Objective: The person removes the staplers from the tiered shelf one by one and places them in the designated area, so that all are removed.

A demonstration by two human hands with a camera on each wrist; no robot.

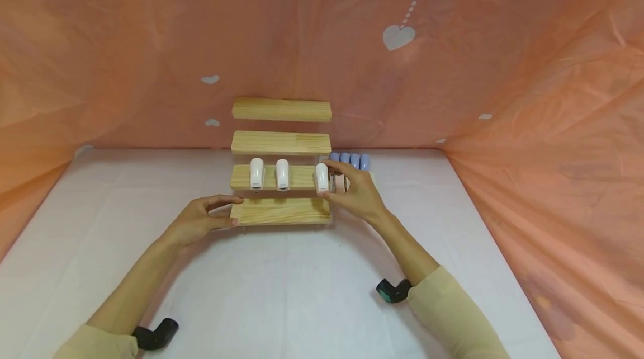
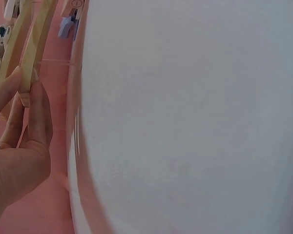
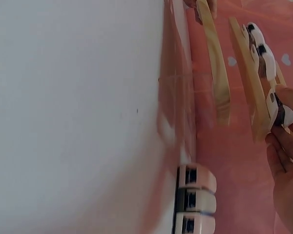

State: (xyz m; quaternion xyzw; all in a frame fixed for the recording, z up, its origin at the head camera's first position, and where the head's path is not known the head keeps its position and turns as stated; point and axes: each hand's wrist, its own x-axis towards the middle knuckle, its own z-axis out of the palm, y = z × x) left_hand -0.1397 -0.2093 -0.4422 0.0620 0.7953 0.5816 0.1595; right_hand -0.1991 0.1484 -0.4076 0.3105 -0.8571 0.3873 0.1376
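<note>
A stepped rack of wooden shelf boards stands at the back of the white table. My left hand pinches the left end of its lowest board between thumb and fingers. At the right end of the board above, my right hand holds a small white stapler between thumb and fingers. The stapler's dark inner mechanism shows in the right wrist view. Farther left on that same board sit two more white staplers, a middle one and a left one.
Several lilac staplers stand in a row behind my right hand. Pale staplers with dark openings line up at the bottom of the right wrist view. An orange sheet with white hearts hangs behind and beside the white table.
</note>
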